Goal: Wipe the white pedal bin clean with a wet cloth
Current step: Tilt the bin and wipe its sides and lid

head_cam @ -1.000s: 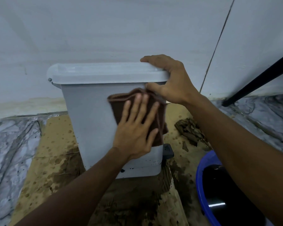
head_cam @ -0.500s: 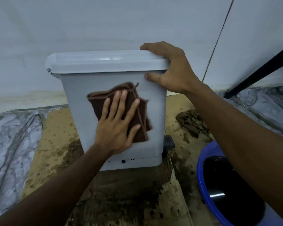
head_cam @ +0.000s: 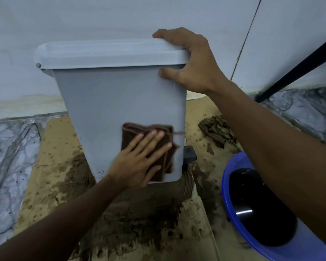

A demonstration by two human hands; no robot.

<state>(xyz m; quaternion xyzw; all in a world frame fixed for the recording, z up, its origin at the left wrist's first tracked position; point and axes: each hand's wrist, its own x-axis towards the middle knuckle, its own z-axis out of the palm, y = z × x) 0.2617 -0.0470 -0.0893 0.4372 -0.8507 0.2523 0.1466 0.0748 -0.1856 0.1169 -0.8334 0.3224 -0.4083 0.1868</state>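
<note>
The white pedal bin [head_cam: 109, 98] stands on wet, stained cardboard [head_cam: 51, 172] against a white wall, its lid closed. A folded brown cloth [head_cam: 132, 134] lies flat on the lower right of the bin's near side. My left hand [head_cam: 137, 162] presses it there with straight, spread fingers. My right hand [head_cam: 192, 63] grips the lid's right corner, fingers over the top and thumb on the side wall. The black pedal [head_cam: 190, 154] pokes out at the bin's lower right.
A blue basin [head_cam: 231, 166] with dark water sits on the floor at the right. A crumpled brown rag [head_cam: 218, 132] lies behind it. A black rod [head_cam: 297, 66] slants from the right wall. Marble floor [head_cam: 8, 147] shows on both sides.
My left hand has slid the cloth from the upper middle of the bin's side down to its lower right. My right hand keeps its hold on the lid corner.
</note>
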